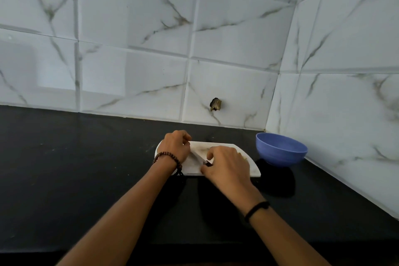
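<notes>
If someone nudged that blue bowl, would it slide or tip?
The blue bowl looks like thin plastic, so probably light and not brittle. Its base is narrower than its rim, so a rim push might rock it. On the smooth black counter it likely slides.

Most of the knife handle lies hidden under the right grip. The blade's tip runs out of sight beneath the left grip, and its curled fingers hide whether they hold anything. Just beyond the right grip, a yellowish scrap on the board is too small to identify. The lower edge cuts off both forearms.
</notes>
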Tool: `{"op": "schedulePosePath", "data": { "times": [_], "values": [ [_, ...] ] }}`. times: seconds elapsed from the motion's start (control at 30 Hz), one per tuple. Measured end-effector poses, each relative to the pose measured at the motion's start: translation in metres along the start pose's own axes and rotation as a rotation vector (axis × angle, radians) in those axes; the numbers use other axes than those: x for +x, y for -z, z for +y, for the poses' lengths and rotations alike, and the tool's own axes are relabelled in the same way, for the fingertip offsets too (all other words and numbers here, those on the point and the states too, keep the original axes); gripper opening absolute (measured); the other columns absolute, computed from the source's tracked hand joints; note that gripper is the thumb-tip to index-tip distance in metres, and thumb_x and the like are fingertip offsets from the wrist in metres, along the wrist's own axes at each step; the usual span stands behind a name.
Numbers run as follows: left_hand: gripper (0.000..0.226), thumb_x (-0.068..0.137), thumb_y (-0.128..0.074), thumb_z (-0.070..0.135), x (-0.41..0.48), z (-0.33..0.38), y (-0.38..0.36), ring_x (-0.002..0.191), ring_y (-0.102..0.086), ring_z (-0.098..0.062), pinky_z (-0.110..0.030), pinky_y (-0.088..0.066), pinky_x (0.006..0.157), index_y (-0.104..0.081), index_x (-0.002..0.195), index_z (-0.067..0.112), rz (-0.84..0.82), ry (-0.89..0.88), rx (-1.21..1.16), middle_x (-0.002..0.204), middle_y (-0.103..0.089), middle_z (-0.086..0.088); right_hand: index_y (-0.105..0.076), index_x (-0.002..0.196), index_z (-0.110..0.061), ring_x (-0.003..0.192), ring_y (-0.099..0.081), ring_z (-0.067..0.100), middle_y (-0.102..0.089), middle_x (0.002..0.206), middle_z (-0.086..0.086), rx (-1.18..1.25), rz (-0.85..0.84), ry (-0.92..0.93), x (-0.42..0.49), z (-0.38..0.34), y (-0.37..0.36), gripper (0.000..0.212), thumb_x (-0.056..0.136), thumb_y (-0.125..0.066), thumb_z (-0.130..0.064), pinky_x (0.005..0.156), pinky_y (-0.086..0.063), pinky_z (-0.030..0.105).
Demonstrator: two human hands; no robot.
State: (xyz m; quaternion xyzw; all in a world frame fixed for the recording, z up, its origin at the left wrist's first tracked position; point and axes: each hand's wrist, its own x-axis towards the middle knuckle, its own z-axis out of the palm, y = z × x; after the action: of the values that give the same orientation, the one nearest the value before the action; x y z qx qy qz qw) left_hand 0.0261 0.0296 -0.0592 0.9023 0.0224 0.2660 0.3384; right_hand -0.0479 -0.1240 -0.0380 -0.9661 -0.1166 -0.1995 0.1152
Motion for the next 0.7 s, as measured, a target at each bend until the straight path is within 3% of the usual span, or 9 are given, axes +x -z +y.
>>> {"op": "schedulePosePath", "data": {
  "times": [0.2, 0.37, 0.47, 0.57, 0.7],
  "values": [
    [0.022, 0.089, -0.057, 0.012, -0.002, 0.002, 0.001, 0.094, -0.064, -0.015, -0.032, -0.055, 0.079, -0.069, 0.103, 0.025, -0.025, -0.004, 0.002, 0.105, -0.069, 0.003, -0.063, 0.115, -0.02, 0.104, -0.061, 0.018, -0.066, 0.11, -0.002, 0.161, -0.063, 0.013, 0.006, -0.005, -0.011, 0.035, 0.091, -0.064, -0.047, 0.073, -0.044, 0.029],
    [0.021, 0.089, -0.059, 0.018, -0.005, 0.01, 0.003, 0.095, -0.063, -0.011, -0.03, -0.054, 0.083, -0.069, 0.106, 0.025, -0.082, -0.11, 0.003, 0.104, -0.069, 0.007, -0.071, 0.101, -0.027, 0.092, -0.069, 0.015, -0.073, 0.101, -0.003, 0.301, -0.002, -0.105, 0.021, 0.035, 0.009, 0.029, 0.083, -0.072, -0.05, 0.085, -0.057, 0.036],
    [0.022, 0.09, -0.062, 0.026, -0.008, 0.023, 0.003, 0.093, -0.063, -0.008, -0.031, -0.054, 0.086, -0.067, 0.112, 0.024, -0.188, -0.232, 0.011, 0.105, -0.069, 0.008, -0.071, 0.11, -0.022, 0.092, -0.066, 0.012, -0.073, 0.106, 0.0, 0.274, -0.099, -0.145, 0.03, 0.073, 0.029, 0.038, 0.081, -0.078, -0.045, 0.086, -0.055, 0.03],
    [0.041, 0.087, -0.067, 0.04, -0.012, 0.037, 0.002, 0.099, -0.061, -0.008, -0.028, -0.051, 0.09, -0.061, 0.122, 0.018, -0.34, -0.3, 0.025, 0.114, -0.066, 0.004, -0.064, 0.123, -0.019, 0.105, -0.06, 0.014, -0.066, 0.12, 0.001, 0.297, -0.285, -0.186, 0.035, 0.099, 0.037, 0.065, 0.068, -0.088, -0.047, 0.092, -0.051, 0.03],
    [0.082, 0.073, -0.077, 0.052, -0.003, 0.048, 0.003, 0.119, -0.052, -0.014, -0.029, -0.044, 0.101, -0.046, 0.14, 0.015, -0.509, -0.215, 0.131, 0.136, -0.052, 0.0, -0.051, 0.14, -0.022, 0.114, -0.055, 0.017, -0.055, 0.138, 0.001, 0.297, -0.447, -0.186, 0.043, 0.109, 0.035, 0.092, 0.062, -0.09, -0.049, 0.094, -0.052, 0.032]
  ]
}}
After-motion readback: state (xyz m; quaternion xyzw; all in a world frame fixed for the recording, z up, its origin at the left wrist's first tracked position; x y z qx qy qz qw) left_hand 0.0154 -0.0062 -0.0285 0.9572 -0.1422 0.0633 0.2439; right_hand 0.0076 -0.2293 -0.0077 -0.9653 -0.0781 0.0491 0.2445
